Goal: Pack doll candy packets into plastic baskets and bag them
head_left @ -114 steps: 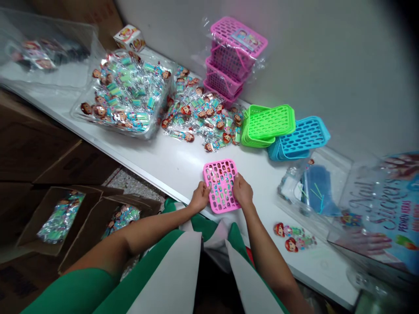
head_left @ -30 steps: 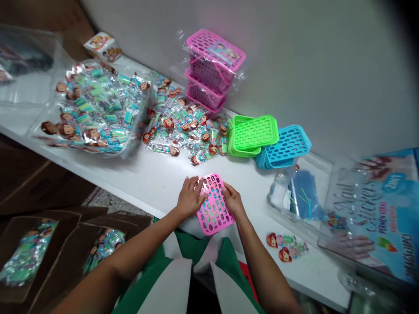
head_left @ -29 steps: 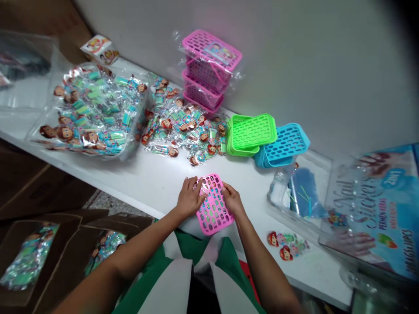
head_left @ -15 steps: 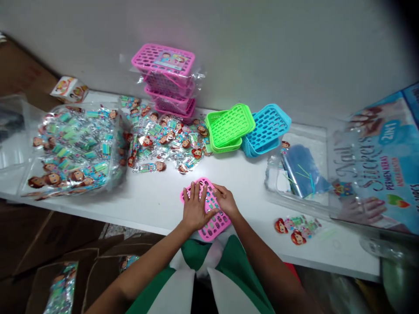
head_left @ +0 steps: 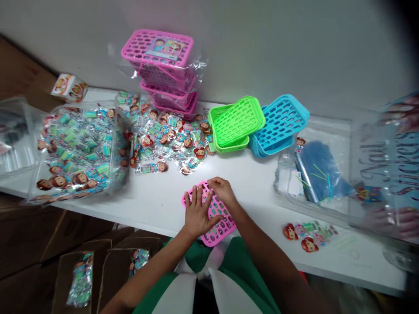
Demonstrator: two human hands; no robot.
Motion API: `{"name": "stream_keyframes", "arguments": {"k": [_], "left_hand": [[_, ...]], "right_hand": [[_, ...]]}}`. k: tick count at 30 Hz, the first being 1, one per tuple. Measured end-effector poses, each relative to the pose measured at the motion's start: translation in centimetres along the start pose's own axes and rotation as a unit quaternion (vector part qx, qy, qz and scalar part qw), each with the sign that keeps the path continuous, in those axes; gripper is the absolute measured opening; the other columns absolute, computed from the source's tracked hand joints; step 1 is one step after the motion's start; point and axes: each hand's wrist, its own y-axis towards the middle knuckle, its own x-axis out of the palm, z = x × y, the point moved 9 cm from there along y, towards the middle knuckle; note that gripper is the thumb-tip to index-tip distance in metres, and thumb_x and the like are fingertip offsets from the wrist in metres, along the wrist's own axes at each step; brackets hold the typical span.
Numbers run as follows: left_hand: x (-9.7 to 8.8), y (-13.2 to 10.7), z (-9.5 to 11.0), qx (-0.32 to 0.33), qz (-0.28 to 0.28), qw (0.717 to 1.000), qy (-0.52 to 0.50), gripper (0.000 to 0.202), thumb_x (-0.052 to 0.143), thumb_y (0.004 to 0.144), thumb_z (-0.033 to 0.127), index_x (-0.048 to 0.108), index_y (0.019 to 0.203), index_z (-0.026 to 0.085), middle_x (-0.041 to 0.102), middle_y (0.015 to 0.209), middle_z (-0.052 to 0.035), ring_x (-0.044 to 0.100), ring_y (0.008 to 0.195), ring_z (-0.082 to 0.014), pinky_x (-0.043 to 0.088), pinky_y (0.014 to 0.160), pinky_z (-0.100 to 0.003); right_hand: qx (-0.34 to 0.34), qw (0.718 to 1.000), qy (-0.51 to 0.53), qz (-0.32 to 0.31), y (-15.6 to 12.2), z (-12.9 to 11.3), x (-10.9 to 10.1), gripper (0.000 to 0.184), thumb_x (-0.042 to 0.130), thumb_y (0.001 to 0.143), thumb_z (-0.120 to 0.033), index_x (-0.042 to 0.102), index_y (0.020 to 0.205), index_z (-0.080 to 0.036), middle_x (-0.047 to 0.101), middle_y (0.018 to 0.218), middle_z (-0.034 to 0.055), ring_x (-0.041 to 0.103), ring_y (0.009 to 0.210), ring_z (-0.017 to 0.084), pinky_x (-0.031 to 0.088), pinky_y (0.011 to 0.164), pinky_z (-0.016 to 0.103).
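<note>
We see green and white clothes (head_left: 155,294): two wide white strips (head_left: 178,294) go down the front, with a black part (head_left: 205,298) between and green on both sides. The left hand (head_left: 198,216) and right hand (head_left: 224,192) are bare.

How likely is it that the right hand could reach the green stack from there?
Probably yes: the right hand is at the far edge of the pink holed panel, and only white tabletop shows between it and the green stack.

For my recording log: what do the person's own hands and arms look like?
The left hand and right hand show no glove, ring or watch. Both forearms are bare, with no sleeve in view. The garment is green and white.
</note>
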Motion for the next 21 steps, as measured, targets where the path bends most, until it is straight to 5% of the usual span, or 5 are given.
{"name": "stream_keyframes", "arguments": {"k": [4, 10, 15, 18, 21], "left_hand": [[0.2, 0.2, 0.0, -0.013, 0.001, 1.000, -0.007, 0.091, 0.057, 0.068, 0.071, 0.033, 0.144, 0.026, 0.016, 0.155, -0.0146, 0.006, 0.141, -0.0400, 0.002, 0.108, -0.064], [0.2, 0.6, 0.1, -0.044, 0.004, 0.999, -0.006, 0.077, 0.057, 0.072, 0.066, 0.040, 0.139, 0.032, 0.020, 0.154, -0.0090, -0.001, 0.141, -0.0412, -0.002, 0.105, -0.069], [0.3, 0.7, 0.5, -0.038, -0.002, 0.999, -0.020, 0.078, 0.056, 0.073, 0.065, 0.039, 0.140, 0.030, 0.012, 0.156, -0.0115, -0.002, 0.141, -0.0430, -0.002, 0.103, -0.071], [0.2, 0.6, 0.7, -0.032, 0.001, 0.999, -0.016, 0.076, 0.054, 0.076, 0.065, 0.038, 0.141, 0.028, 0.012, 0.156, -0.0132, -0.002, 0.140, -0.0438, 0.000, 0.102, -0.073], [-0.1, 0.4, 1.1, -0.021, 0.019, 1.000, -0.007, 0.076, 0.053, 0.077, 0.064, 0.037, 0.141, 0.028, 0.013, 0.155, -0.0131, -0.001, 0.141, -0.0430, 0.002, 0.103, -0.072]], "right_hand": [[0.097, 0.982, 0.154, -0.056, 1.7, 1.8, 1.7, 0.027, 0.071, 0.064, -0.042, 0.064, 0.069, -0.017, 0.063, 0.063, -0.0022, 0.057, 0.062, 0.013, 0.047, 0.063, 0.027], [0.086, 0.989, 0.117, -0.008, 1.8, 1.2, 0.0, 0.037, 0.073, 0.063, -0.045, 0.062, 0.087, -0.018, 0.064, 0.077, -0.0001, 0.060, 0.068, 0.014, 0.048, 0.062, 0.027], [0.026, 0.974, 0.049, 0.218, -6.6, 3.2, -8.5, 0.036, 0.055, 0.080, -0.052, 0.063, 0.089, -0.018, 0.066, 0.078, 0.0023, 0.058, 0.068, 0.015, 0.047, 0.065, 0.028], [0.061, 0.974, 0.083, 0.202, -11.4, 6.5, -8.3, 0.035, 0.061, 0.076, -0.050, 0.065, 0.088, -0.018, 0.067, 0.077, 0.0032, 0.059, 0.067, 0.017, 0.047, 0.062, 0.029], [0.052, 0.966, 0.144, 0.209, -13.0, 8.2, -7.1, 0.033, 0.064, 0.074, -0.048, 0.066, 0.087, -0.018, 0.068, 0.078, 0.0036, 0.060, 0.069, 0.017, 0.047, 0.062, 0.029]]}}
